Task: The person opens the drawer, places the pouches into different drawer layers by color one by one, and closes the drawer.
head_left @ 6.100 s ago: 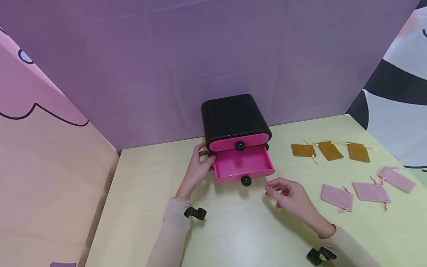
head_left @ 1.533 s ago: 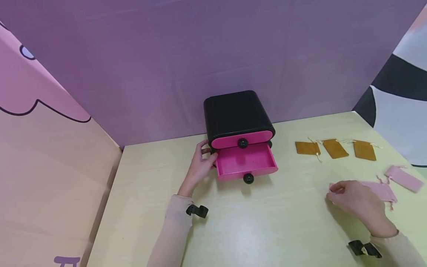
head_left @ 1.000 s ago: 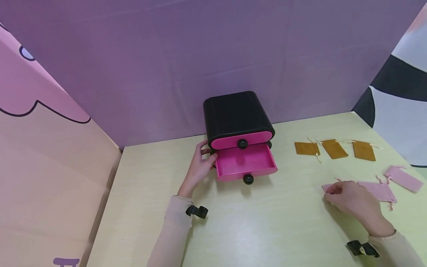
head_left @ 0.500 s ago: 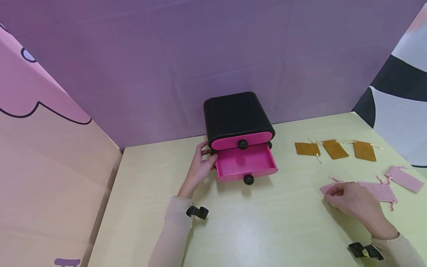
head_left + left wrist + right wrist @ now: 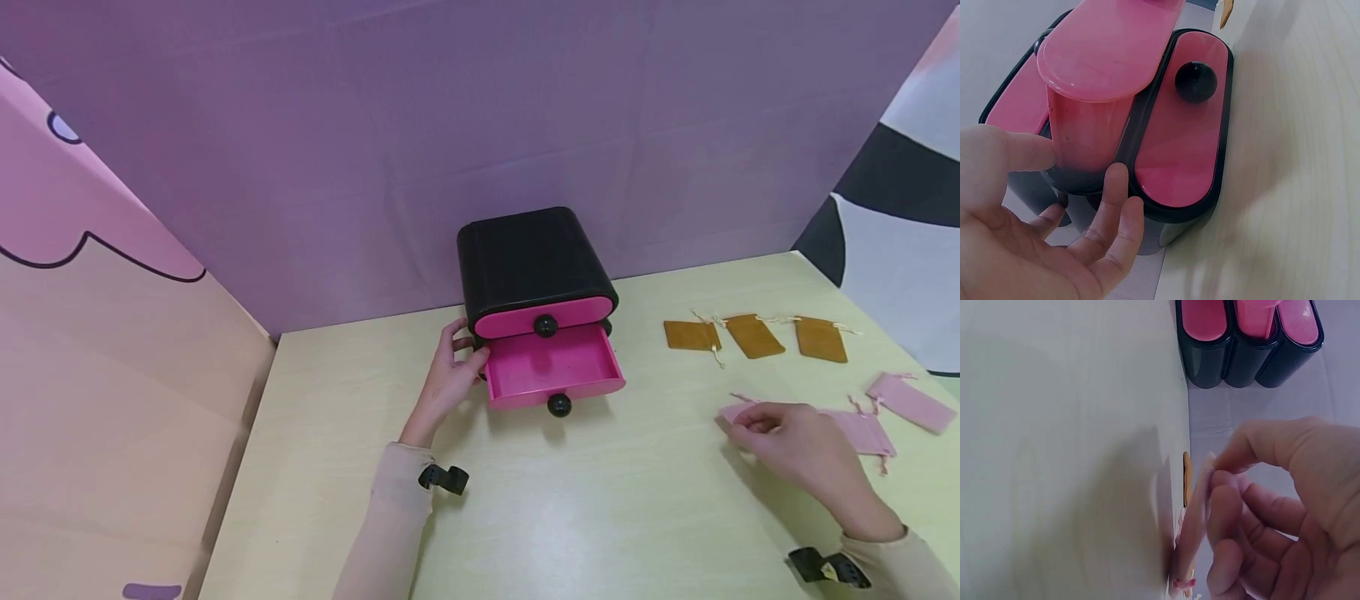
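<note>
A black drawer unit (image 5: 532, 258) stands against the back wall with its pink middle drawer (image 5: 517, 372) pulled out. Its upper drawer (image 5: 502, 323) is pushed in, as is the lowest drawer (image 5: 1175, 150) in the left wrist view. My left hand (image 5: 442, 385) grips the unit's left side at the middle tier, thumb on one side and fingertips on the other. At the right, my right hand (image 5: 798, 454) pinches a pink drawstring pouch (image 5: 1192, 525) between thumb and fingers. One edge of that pouch is lifted, and the hand hides most of it in the head view.
Beyond the right hand lie two more pink pouches, the nearer pouch (image 5: 862, 432) partly covered and the farther pouch (image 5: 911, 402) near the table's right edge. Behind them is a row of brown pouches (image 5: 753, 336). The pale table (image 5: 337, 400) meets a purple cloth wall (image 5: 360, 167).
From beside the pulled-out drawer, my right hand has moved right to the pink pouches and taken hold of the leftmost, which has shifted slightly left. My left hand stays in place.
</note>
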`<state>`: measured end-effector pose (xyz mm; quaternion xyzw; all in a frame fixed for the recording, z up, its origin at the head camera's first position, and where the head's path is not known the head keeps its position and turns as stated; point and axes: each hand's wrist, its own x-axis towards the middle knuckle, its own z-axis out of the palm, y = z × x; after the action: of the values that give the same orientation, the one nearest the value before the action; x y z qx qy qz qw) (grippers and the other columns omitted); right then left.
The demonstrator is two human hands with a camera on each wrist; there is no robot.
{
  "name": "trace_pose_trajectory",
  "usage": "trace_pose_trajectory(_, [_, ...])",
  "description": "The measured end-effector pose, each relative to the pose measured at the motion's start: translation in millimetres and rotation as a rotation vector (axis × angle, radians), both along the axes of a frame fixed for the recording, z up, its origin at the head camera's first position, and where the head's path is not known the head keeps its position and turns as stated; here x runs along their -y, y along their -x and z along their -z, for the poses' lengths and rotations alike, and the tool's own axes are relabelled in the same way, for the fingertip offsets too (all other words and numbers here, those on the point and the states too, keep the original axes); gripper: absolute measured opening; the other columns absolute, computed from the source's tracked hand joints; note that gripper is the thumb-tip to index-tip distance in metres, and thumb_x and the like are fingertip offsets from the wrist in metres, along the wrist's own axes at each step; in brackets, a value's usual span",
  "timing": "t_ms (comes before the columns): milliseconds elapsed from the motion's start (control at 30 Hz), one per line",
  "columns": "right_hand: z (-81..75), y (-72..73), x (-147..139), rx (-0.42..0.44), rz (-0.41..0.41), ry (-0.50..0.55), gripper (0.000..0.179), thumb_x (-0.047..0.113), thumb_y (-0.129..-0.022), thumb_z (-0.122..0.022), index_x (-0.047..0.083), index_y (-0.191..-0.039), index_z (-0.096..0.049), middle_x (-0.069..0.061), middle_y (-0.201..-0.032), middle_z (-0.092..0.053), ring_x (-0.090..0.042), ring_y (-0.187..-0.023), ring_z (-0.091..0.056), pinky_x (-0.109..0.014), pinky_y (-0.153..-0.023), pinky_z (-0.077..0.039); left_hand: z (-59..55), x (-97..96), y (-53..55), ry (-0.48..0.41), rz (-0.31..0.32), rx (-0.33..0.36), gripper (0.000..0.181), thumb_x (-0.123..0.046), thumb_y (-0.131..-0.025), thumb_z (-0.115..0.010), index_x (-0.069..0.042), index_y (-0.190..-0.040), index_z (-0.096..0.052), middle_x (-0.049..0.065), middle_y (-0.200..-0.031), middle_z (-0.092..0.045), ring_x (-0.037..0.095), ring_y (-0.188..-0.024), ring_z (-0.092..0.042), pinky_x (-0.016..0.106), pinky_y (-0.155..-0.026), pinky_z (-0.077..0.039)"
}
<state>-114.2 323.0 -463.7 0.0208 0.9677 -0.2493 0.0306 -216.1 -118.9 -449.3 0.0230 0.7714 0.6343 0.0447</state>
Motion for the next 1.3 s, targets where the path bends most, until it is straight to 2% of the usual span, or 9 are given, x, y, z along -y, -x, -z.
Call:
trace_pose_trajectory(200, [1.8,2.0,4.1,-0.091,-0.002,0.060,0.028,0.033,-0.100,-0.072,0.007,-0.105,-0.080,0.000,-0.085,-0.077,0.000,-0.067,-0.055,-0.024,-0.056,-0.044,-1.0,1.8,-0.2,0.008,0.003,-0.007,0.066,-0.022,-0.105,-0.061,-0.015,-0.163,-0.032,0.022,-0.150,-0.053,0.025,-0.096,-0.073,0.053,-0.097,-0.061])
trace_pose_trajectory(367, [2.9,5.5,8.3,-0.190,-0.014,0.109,0.017,0.022,-0.097,-0.074,0.006,-0.098,-0.080,-0.001,-0.082,-0.076,0.003,-0.063,-0.054,-0.024,-0.053,-0.043,-1.7,3.5,0.2,0.010,-0.001,-0.006,0.065,-0.023,-0.106,-0.061,-0.015,-0.163,-0.032,0.021,-0.150,-0.053,0.025,-0.097,-0.072,0.051,-0.097,-0.062])
trace_pose_trajectory(467, [2.5,7.6,11.0,-0.221,-0.013,0.115,0.015,0.020,-0.096,-0.074,0.006,-0.098,-0.079,0.000,-0.081,-0.075,0.004,-0.062,-0.053,-0.024,-0.051,-0.042,-1.3,4.6,1.2,0.017,-0.005,-0.003,0.065,-0.023,-0.106,-0.061,-0.016,-0.164,-0.031,0.021,-0.150,-0.053,0.026,-0.098,-0.072,0.049,-0.097,-0.062])
trace_pose_trajectory(733, [-5.3,11.2,17.4,-0.231,0.031,0.113,0.018,0.024,-0.096,-0.075,0.008,-0.101,-0.080,0.004,-0.071,-0.071,-0.001,-0.057,-0.051,-0.027,-0.048,-0.040,0.3,6.3,2.6,0.013,-0.017,0.005,0.066,-0.023,-0.105,-0.062,-0.017,-0.163,-0.032,0.021,-0.151,-0.053,0.026,-0.096,-0.073,0.052,-0.097,-0.061])
trace_pose_trajectory(1000, [-17.6,12.4,25.8,-0.203,0.064,0.153,0.029,0.038,-0.099,-0.074,0.011,-0.108,-0.079,0.004,-0.051,-0.054,-0.010,-0.048,-0.048,-0.030,-0.045,-0.035,4.5,5.5,1.7,0.016,-0.015,0.000,0.066,-0.021,-0.105,-0.062,-0.015,-0.164,-0.031,0.023,-0.150,-0.054,0.032,-0.104,-0.074,0.053,-0.096,-0.061])
trace_pose_trajectory(1200, [-25.0,14.2,30.3,-0.238,0.045,0.178,0.019,0.027,-0.099,-0.072,0.013,-0.108,-0.079,0.001,-0.052,-0.060,-0.009,-0.049,-0.048,-0.030,-0.045,-0.034,5.2,2.7,0.1,0.020,0.012,-0.007,0.065,-0.021,-0.106,-0.061,-0.014,-0.164,-0.031,0.024,-0.150,-0.053,0.034,-0.106,-0.074,0.046,-0.091,-0.063])
trace_pose_trajectory(1300, [-30.6,18.6,34.6,-0.278,0.025,0.192,0.014,0.025,-0.097,-0.074,0.014,-0.105,-0.079,0.000,-0.053,-0.062,-0.009,-0.048,-0.049,-0.029,-0.044,-0.033,3.3,1.7,-0.1,0.019,0.010,-0.009,0.065,-0.022,-0.106,-0.061,-0.016,-0.164,-0.031,0.023,-0.150,-0.052,0.033,-0.107,-0.073,0.047,-0.092,-0.063])
